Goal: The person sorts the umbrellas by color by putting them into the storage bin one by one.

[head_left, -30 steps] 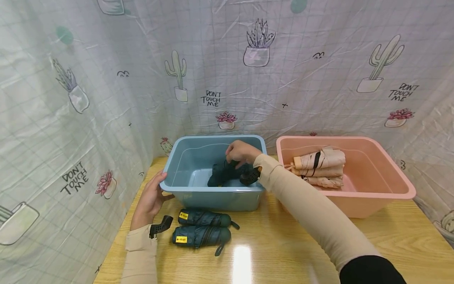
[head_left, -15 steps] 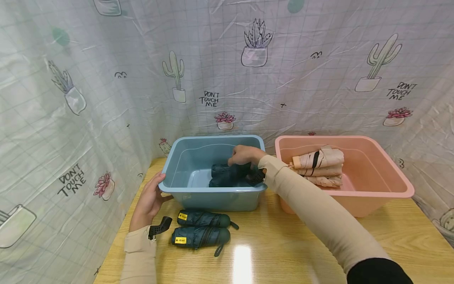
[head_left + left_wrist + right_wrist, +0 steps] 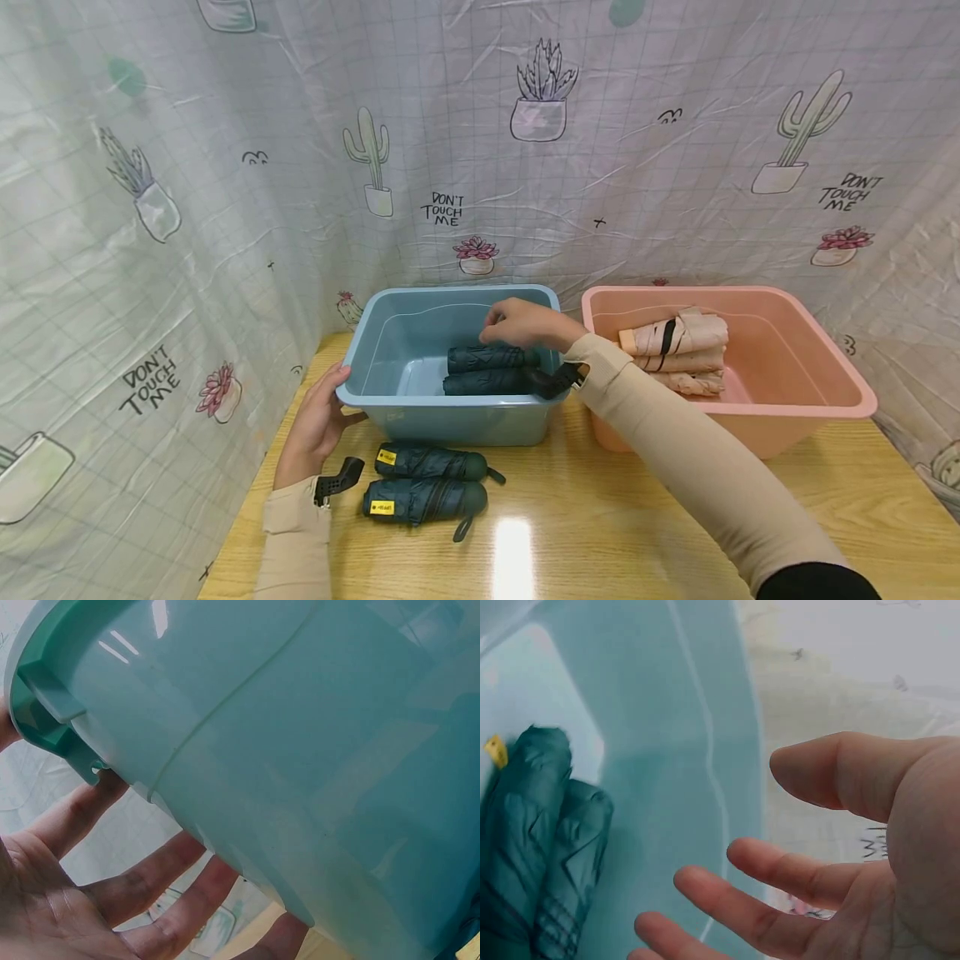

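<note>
My left hand (image 3: 318,417) holds the left front corner of a blue plastic bin (image 3: 450,421), with its thumb at the rim. In the left wrist view its fingers (image 3: 161,877) spread along the bin's outer wall. Over the bin's right part hovers my right hand (image 3: 528,323), holding nothing, its fingers apart in the right wrist view. Below it, two dark green folded umbrellas (image 3: 483,382) lie side by side in the bin. Two more of the same kind, a rear umbrella (image 3: 431,461) and a front umbrella (image 3: 423,500), lie on the table before the bin, with yellow labels.
Right of the blue bin stands a pink bin (image 3: 810,410) with several cream folded umbrellas (image 3: 678,335) in its left part. Both bins rest on a wooden table (image 3: 600,533). A cactus-printed curtain (image 3: 465,125) hangs behind and on the sides.
My right hand has let go of a dark green umbrella, now lying beside the other in the blue bin, and has risen slightly above them. The left hand stays at the bin.
</note>
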Demonstrator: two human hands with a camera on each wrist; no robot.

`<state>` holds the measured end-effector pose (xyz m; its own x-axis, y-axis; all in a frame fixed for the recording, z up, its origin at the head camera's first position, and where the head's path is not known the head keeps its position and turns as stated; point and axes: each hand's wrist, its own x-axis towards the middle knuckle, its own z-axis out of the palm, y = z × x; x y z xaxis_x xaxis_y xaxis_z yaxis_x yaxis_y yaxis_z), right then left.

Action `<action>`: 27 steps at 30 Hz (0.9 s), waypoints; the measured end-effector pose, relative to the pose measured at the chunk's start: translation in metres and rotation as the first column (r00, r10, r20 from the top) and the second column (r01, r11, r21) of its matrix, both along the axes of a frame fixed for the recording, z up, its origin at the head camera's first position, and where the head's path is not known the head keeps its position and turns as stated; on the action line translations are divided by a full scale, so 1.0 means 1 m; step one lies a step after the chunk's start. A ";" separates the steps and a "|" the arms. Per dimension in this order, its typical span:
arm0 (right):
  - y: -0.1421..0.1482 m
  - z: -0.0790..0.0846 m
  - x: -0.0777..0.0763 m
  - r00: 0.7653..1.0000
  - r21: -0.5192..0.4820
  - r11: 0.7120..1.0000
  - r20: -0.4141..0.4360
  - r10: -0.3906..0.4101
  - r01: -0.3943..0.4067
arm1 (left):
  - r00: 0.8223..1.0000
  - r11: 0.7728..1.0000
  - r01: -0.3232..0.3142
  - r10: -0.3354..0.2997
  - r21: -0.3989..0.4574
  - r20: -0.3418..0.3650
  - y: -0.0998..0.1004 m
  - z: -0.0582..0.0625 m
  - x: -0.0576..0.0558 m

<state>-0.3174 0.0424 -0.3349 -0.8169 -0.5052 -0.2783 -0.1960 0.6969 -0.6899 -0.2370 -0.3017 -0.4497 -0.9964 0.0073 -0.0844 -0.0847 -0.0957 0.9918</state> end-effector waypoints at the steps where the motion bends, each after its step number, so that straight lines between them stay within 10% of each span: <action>1: 0.002 0.002 0.003 1.000 -0.017 1.000 -0.007 -0.001 0.001 | 1.000 1.000 0.001 -0.001 -0.002 0.002 0.000 0.000 0.000; 16: 0.026 0.000 0.049 0.976 -0.285 0.953 -0.213 0.039 -0.101 | 1.000 1.000 0.003 -0.003 -0.010 -0.002 0.000 0.000 0.000; 27: 0.026 -0.027 0.094 0.945 -0.561 0.781 -0.306 0.112 -0.274 | 1.000 1.000 0.005 -0.005 -0.003 -0.001 0.000 -0.001 0.000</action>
<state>-0.2234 0.0680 -0.3618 -0.6826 -0.6573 0.3194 -0.4980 0.0985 -0.8616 -0.2369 -0.3021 -0.4512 -0.9964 0.0122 -0.0835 -0.0842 -0.0927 0.9921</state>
